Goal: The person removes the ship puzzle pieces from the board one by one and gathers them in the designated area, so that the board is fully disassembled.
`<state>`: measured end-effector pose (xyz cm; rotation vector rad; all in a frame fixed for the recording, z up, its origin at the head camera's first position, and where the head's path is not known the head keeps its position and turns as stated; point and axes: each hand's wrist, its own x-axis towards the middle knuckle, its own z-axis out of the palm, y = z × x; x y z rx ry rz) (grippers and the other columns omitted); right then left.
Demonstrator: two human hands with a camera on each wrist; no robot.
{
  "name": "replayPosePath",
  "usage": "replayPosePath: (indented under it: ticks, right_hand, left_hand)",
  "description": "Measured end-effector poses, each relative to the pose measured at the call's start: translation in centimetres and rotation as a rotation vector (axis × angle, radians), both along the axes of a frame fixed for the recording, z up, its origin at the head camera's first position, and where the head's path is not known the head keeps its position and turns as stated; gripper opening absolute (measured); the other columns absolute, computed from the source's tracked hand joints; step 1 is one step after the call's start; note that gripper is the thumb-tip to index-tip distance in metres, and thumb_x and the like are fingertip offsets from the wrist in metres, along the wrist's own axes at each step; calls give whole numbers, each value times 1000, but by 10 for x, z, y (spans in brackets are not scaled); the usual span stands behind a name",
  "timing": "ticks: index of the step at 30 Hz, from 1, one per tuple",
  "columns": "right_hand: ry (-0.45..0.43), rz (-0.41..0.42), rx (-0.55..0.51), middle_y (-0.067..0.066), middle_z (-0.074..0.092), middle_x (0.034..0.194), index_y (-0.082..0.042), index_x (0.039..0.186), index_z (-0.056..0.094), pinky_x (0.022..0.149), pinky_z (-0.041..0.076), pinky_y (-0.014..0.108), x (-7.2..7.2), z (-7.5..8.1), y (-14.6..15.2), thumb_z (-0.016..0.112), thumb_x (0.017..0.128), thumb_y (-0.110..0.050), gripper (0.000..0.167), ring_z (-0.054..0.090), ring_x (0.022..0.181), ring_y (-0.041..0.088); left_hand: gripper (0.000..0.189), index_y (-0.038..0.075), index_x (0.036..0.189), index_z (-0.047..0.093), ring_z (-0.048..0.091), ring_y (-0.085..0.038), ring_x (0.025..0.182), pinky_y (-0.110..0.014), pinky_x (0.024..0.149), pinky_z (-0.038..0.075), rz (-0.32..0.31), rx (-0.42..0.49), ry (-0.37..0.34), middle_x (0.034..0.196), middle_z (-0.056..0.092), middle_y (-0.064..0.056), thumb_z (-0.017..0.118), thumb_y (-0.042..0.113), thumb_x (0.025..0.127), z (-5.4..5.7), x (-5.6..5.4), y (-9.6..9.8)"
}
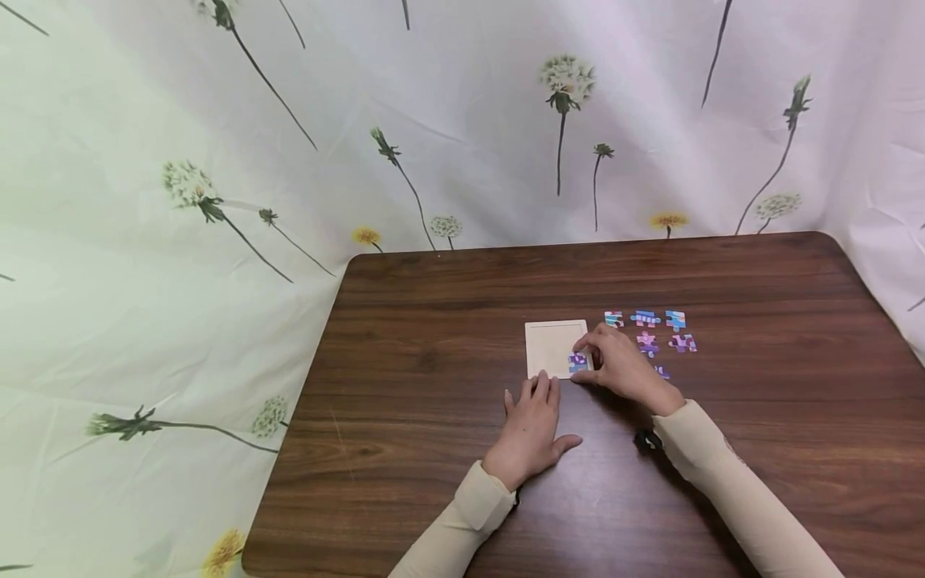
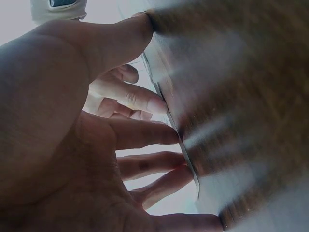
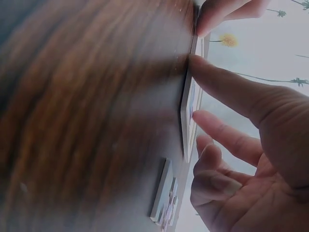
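Note:
A pale square puzzle tray [image 1: 545, 345] lies flat on the table. In its near right corner sits a puzzle piece [image 1: 577, 363] in purple and blue. My right hand [image 1: 621, 365] reaches over that corner and grips across the piece: the index fingertip is at its far side, the thumb at the tray's near rim. The other right fingers curl in above the tray's right edge, in the right wrist view. My left hand [image 1: 531, 433] has its fingers spread, with middle fingertips resting on the tray's near edge and the thumb out to the side on the table.
Several loose puzzle pieces [image 1: 645, 319] in blue, pink and purple lie in rows right of the tray; the right hand partly covers the nearest ones. The dark wooden table [image 1: 405, 337] ends at a white curtain [image 1: 470, 120] with dandelion prints behind and to the left.

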<state>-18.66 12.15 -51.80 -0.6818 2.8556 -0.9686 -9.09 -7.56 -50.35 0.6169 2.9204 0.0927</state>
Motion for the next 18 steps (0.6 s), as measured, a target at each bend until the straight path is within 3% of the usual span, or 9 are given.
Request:
replayPosePath:
  ticks: [13, 18]
  right_hand:
    - [19, 1, 5, 9, 62, 97, -8, 105, 66, 75, 47, 36, -3, 0, -2, 95, 76, -24, 43, 55, 82, 19]
    - [-6, 12, -23, 6, 66, 91, -9, 103, 62, 67, 45, 31, -4, 2, -3, 94, 77, -20, 43, 54, 73, 15]
  left_hand:
    - [93, 3, 159, 40, 42, -32, 146, -68, 106, 48, 3, 6, -19, 162, 39, -16, 66, 64, 93, -2, -1, 0]
    - [94, 3, 159, 40, 42, -32, 146, -68, 107, 47, 8, 5, -24, 162, 39, -15, 65, 65, 93, -1, -1, 0]
